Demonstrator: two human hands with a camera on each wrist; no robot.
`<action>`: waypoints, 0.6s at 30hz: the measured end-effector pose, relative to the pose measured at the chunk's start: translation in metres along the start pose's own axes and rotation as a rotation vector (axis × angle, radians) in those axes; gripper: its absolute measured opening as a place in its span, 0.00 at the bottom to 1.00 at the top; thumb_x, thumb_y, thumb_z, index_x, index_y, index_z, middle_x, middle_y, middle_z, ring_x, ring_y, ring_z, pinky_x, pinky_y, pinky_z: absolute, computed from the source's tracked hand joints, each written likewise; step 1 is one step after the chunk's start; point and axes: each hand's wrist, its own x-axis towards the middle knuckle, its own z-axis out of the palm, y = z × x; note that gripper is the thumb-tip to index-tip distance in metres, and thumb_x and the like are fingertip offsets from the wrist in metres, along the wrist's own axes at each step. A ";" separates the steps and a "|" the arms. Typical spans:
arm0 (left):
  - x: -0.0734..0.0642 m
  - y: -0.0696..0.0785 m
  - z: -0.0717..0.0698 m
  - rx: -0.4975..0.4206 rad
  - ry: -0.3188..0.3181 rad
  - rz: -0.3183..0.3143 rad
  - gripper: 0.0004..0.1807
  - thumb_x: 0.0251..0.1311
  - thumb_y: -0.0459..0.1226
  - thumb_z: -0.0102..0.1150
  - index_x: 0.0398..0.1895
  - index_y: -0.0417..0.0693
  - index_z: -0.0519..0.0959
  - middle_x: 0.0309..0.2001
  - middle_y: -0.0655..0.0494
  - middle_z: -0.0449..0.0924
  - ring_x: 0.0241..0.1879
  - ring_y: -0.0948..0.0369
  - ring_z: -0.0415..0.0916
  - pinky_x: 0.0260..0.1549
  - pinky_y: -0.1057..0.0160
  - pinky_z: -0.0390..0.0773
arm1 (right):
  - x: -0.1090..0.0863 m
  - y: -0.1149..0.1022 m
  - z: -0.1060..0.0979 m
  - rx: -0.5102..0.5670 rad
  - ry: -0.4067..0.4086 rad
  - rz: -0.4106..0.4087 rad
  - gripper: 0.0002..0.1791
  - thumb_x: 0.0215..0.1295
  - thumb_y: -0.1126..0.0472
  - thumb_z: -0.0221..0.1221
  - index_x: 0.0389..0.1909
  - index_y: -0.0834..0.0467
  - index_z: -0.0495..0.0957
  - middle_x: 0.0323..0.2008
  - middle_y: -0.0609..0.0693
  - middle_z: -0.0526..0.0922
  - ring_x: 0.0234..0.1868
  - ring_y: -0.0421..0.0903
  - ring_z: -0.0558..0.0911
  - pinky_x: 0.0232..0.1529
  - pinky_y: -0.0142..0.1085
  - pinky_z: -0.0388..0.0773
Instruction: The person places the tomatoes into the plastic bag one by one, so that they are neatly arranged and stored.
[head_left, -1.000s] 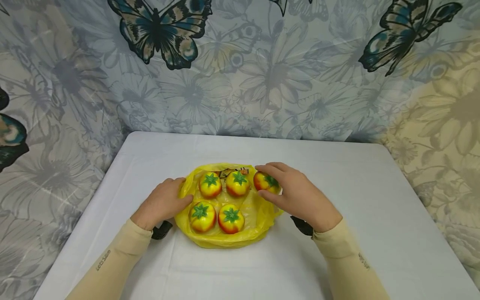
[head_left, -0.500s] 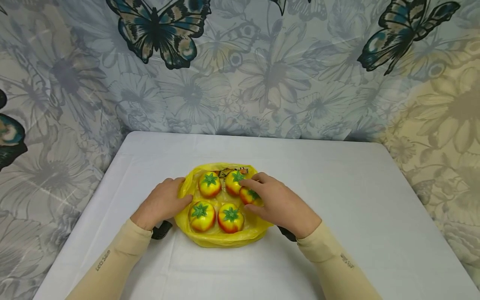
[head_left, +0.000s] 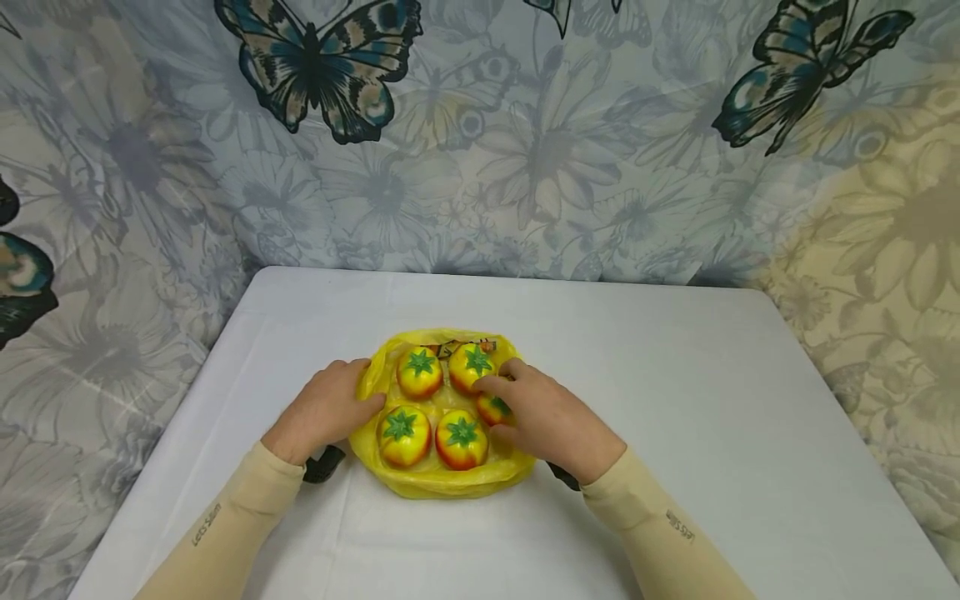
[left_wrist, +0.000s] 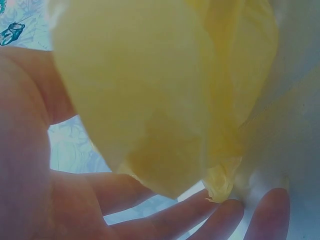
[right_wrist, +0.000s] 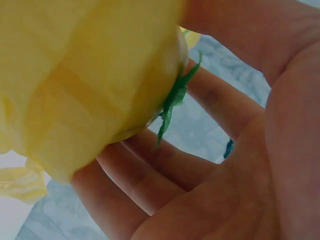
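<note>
A yellow plastic bag lies with its mouth spread and its rim rolled down. Inside sit several toy tomatoes, yellow and red with green leafy tops, such as the front left one and the back left one. My right hand reaches over the bag's right rim and holds a toy tomato at the right side, partly hidden by the fingers. In the right wrist view its green leaf top shows past the yellow plastic. My left hand grips the bag's left rim, thumb inside and fingers outside.
The bag is on a white-covered table, near its middle. Behind the table hangs a cloth printed with flowers and butterflies. Dark wrist-worn devices show under both wrists, such as the left one.
My right hand has carried the toy tomato left and down from the bag's right rim into the bag, beside the others. My left hand has stayed at the left rim.
</note>
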 end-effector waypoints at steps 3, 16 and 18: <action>-0.001 0.000 0.000 -0.003 0.007 -0.002 0.35 0.74 0.47 0.60 0.76 0.34 0.71 0.58 0.35 0.81 0.48 0.49 0.78 0.51 0.46 0.82 | 0.001 0.002 0.002 0.000 0.007 -0.016 0.27 0.66 0.58 0.75 0.66 0.48 0.84 0.56 0.52 0.79 0.49 0.47 0.80 0.53 0.42 0.84; 0.005 0.003 -0.001 0.003 -0.028 -0.007 0.37 0.76 0.50 0.58 0.79 0.35 0.68 0.59 0.35 0.80 0.48 0.50 0.77 0.51 0.48 0.82 | 0.006 0.009 0.011 -0.038 -0.014 0.000 0.28 0.66 0.57 0.75 0.67 0.45 0.84 0.60 0.53 0.79 0.52 0.49 0.83 0.57 0.46 0.85; 0.005 0.003 -0.004 0.006 -0.041 -0.003 0.40 0.77 0.52 0.58 0.80 0.34 0.65 0.63 0.33 0.79 0.53 0.48 0.78 0.56 0.45 0.82 | 0.005 0.009 0.008 -0.031 -0.016 0.003 0.30 0.66 0.56 0.76 0.69 0.44 0.82 0.62 0.53 0.79 0.56 0.50 0.83 0.59 0.48 0.85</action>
